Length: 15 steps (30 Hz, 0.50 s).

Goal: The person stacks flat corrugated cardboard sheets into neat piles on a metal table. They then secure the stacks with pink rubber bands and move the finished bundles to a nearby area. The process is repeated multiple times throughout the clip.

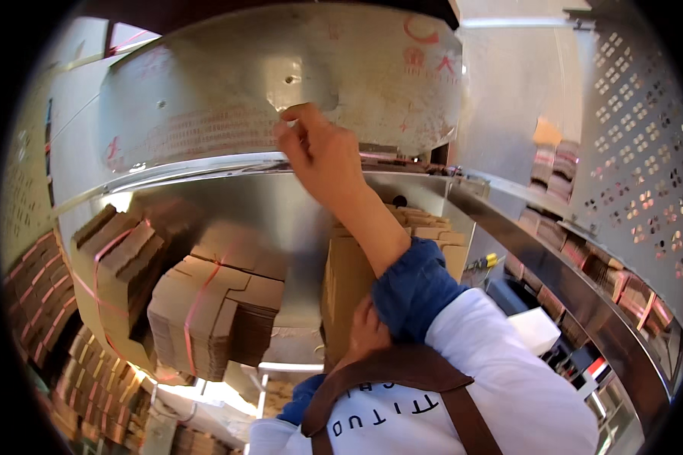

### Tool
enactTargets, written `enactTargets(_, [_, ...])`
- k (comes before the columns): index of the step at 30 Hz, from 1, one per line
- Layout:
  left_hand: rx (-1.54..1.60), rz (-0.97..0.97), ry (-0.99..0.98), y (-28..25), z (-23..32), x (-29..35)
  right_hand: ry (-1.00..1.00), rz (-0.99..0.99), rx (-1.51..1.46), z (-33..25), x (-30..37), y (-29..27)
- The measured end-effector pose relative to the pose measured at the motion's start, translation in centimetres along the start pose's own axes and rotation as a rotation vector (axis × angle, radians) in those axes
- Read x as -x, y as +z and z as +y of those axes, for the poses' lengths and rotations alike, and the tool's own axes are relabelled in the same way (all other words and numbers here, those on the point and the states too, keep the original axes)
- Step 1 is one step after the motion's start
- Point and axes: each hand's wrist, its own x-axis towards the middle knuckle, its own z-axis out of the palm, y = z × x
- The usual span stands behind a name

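Brown apron [398, 366] below, right hand [325, 150] stretches forward half-curled, while left hand [366, 331] sits low, grip unclear.

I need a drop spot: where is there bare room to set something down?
Bare metal shows between the middle strapped bundle and the cardboard stack by the left hand. It's crowded leftward, where another strapped bundle stands close by, and under the right forearm.

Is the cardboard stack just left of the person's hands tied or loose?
Tied: a pink string crosses the cardboard stack and runs down its side.
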Motion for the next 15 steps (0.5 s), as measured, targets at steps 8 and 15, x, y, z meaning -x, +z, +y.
enactTargets(8, [-0.232,-0.057,0.118,-3.7,2.1,-0.8,-0.21,-0.29,0.029,-6.6,6.2,-11.8])
enactTargets(15, [-0.165,0.097,0.237,-4.5,2.2,-0.4,0.93,0.249,-0.448,14.4,25.7,-20.8])
